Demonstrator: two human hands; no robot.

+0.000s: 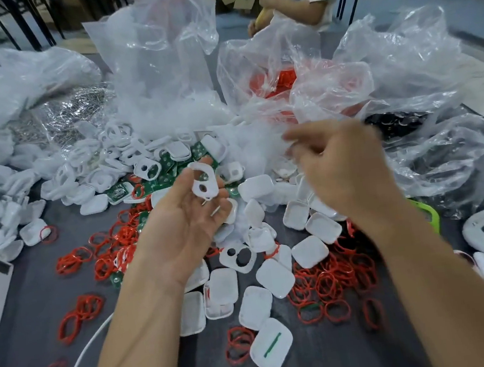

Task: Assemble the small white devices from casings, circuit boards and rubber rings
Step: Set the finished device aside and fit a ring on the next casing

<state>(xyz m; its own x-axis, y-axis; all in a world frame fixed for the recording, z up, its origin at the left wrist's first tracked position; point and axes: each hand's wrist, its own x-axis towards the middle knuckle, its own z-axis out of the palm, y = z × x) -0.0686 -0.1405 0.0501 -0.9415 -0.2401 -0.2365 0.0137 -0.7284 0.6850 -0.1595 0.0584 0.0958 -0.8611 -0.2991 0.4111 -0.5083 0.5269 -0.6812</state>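
Sitting at the fingertips of the upturned left hand (185, 223), thumb lightly curled against it, the white casing (203, 183) looks light, thin, stiff and probably slippery, so its solid rim is a safer hold than the two cut-outs. The right hand (338, 163) hovers beside it, too blurred to tell its grip. Loose casings (275, 277), red rubber rings (333, 281) and green circuit boards (169, 164) litter the table (24, 322).

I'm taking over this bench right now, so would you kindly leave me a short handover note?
Left hand: palm up, holds a two-hole white casing cover.
Right hand: raised over the pile, blurred; contents unclear.
Parts: green circuit boards in the pile beyond the cover; red rubber rings and white casing shells loose on the grey table.
Done: no finished device that I can tell.
Left: probably fit board, ring and shell to this cover.
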